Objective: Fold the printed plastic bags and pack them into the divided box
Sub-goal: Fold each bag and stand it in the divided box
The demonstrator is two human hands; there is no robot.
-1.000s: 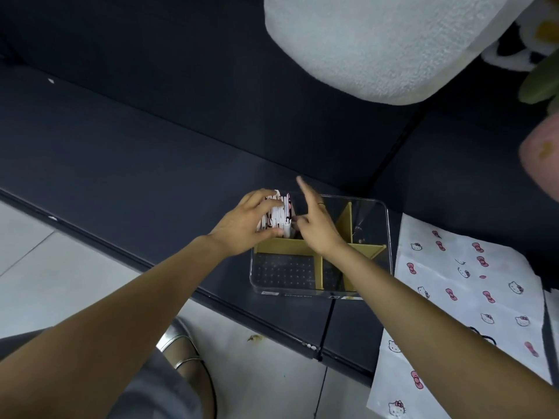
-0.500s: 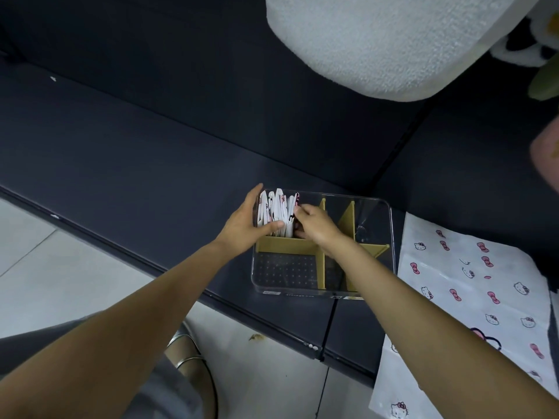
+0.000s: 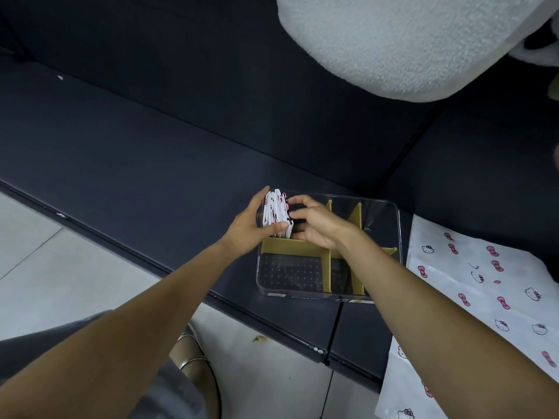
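Observation:
A clear plastic divided box [image 3: 400, 237] with tan dividers [image 3: 295, 248] sits on a dark surface. Several folded white bags [image 3: 276, 213] with pink and black print stand upright in its far-left compartment. My left hand [image 3: 249, 226] holds this stack from the left, thumb across its near edge. My right hand [image 3: 317, 225] reaches into the same compartment, its curled fingers pressing the stack from the right. An unfolded printed bag [image 3: 475, 300] lies flat to the right of the box.
The dark seat-like surface [image 3: 136, 164] stretches left and back, with its front edge above a pale tiled floor [image 3: 45, 267]. A large white fuzzy cushion [image 3: 393, 40] hangs at the top right. My shoe [image 3: 193, 358] shows below.
My right index finger, raised a second ago, has curled down against the stack. The folded bags have sunk into the far-left compartment and been squeezed together between both hands.

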